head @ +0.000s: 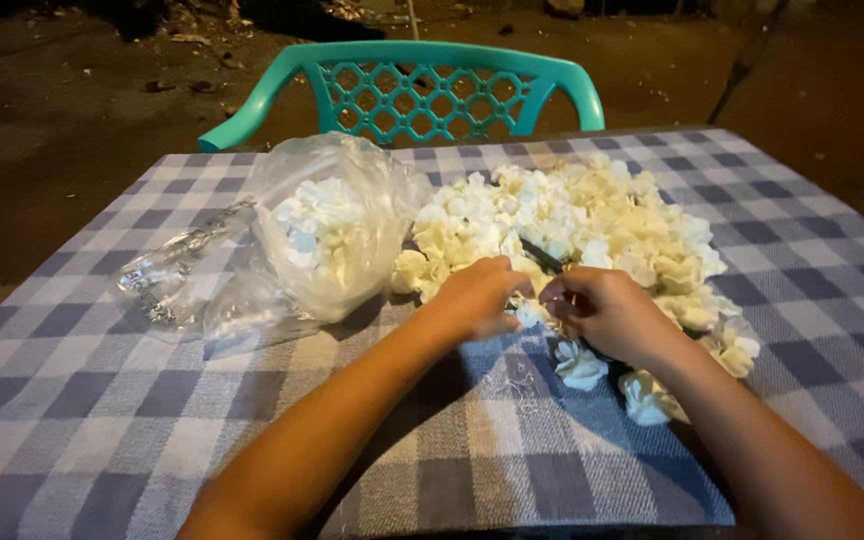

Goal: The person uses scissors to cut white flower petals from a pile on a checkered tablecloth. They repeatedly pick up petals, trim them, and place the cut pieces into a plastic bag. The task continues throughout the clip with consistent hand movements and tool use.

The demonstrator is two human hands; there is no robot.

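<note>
A table [102,400] under a blue-and-grey checked cloth fills most of the view, with a teal plastic chair [422,90] pushed up at its far edge. A wide heap of white flowers [592,220] lies across the cloth's middle. Left of it slumps a clear plastic bag [332,230] holding more blooms. Both hands meet at the heap's near edge: the left hand [477,298] and right hand [607,312] pinch closed on one small white flower [530,314] between them.

Dim warm overhead light, dark surroundings, soft blur throughout.
</note>
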